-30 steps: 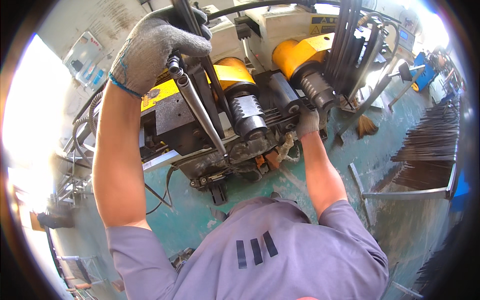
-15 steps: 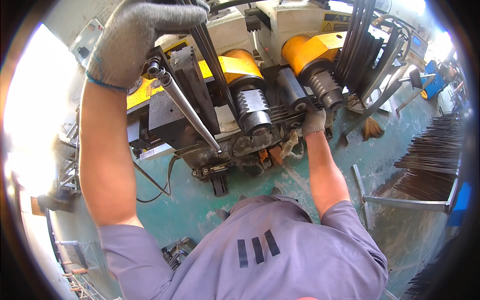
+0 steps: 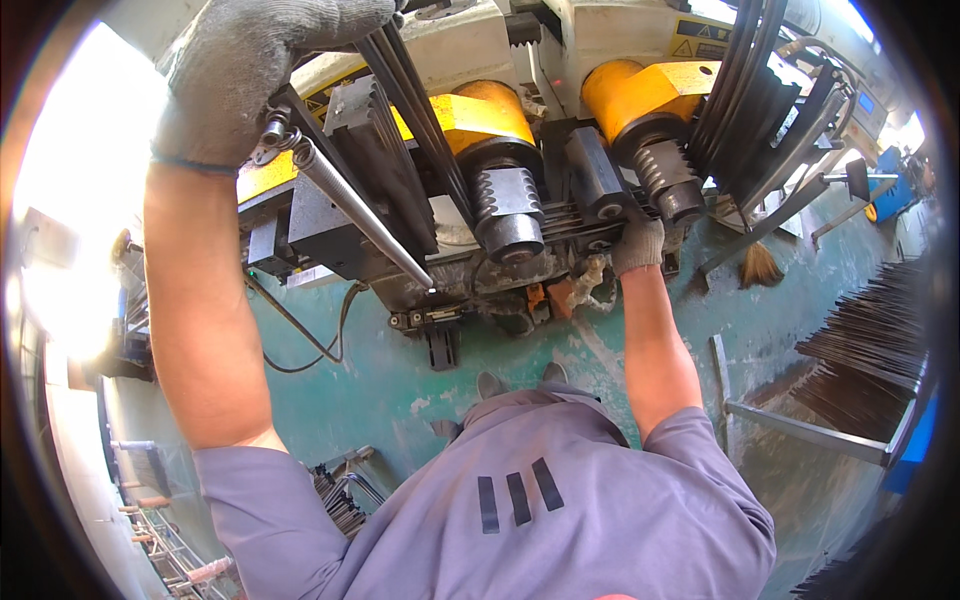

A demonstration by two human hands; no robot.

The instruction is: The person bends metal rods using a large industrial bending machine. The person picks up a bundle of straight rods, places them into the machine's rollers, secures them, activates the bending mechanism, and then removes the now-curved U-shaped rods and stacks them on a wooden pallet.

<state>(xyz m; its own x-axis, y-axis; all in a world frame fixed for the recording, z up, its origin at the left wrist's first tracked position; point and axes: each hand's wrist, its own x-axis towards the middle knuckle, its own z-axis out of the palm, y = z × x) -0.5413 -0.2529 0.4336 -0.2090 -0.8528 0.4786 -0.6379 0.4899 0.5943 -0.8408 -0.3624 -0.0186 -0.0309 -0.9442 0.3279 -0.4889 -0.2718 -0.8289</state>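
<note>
Rods point(image 3: 575, 222), a dark flat bundle of thin steel bars, lie across the machine point(image 3: 470, 150) between its two ribbed rollers point(image 3: 505, 205), long axis running left to right. I see my right hand point(image 3: 637, 245), gloved, closed around their right end. My left hand point(image 3: 250, 75), also gloved, grips the top of a steel lever point(image 3: 360, 215) slanting down-right.
</note>
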